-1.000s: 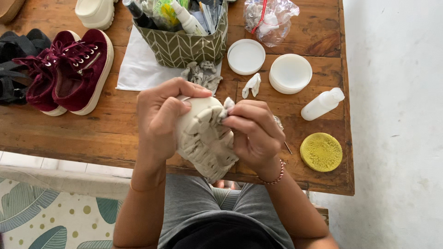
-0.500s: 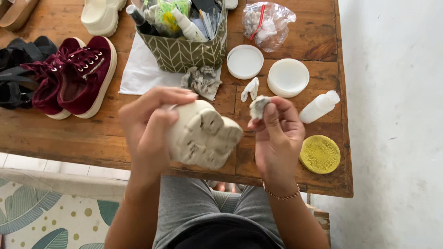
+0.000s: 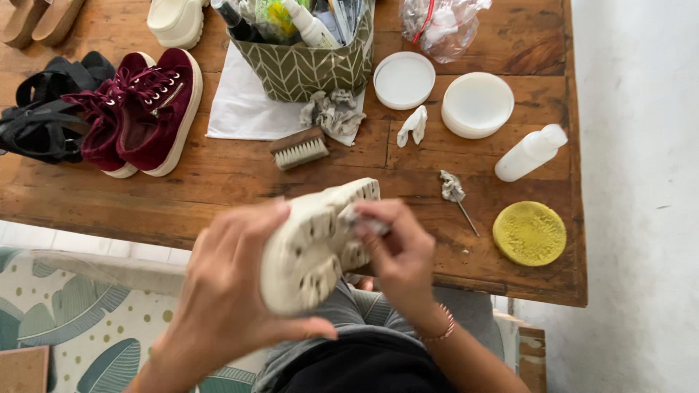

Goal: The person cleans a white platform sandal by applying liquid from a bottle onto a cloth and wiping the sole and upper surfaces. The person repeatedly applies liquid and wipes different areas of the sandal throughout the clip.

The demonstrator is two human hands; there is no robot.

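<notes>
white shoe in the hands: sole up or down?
Sole up. The white shoe shows its lugged tread to the camera, gripped by the left hand while the right hand presses a wipe against it.

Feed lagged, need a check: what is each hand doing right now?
Left hand: closed around the cream shoe, sole up.
Right hand: fingers pinching a small grey wipe against the sole.

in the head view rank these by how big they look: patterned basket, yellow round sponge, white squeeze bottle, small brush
1. patterned basket
2. yellow round sponge
3. white squeeze bottle and small brush: these look too alike to rank.
</notes>
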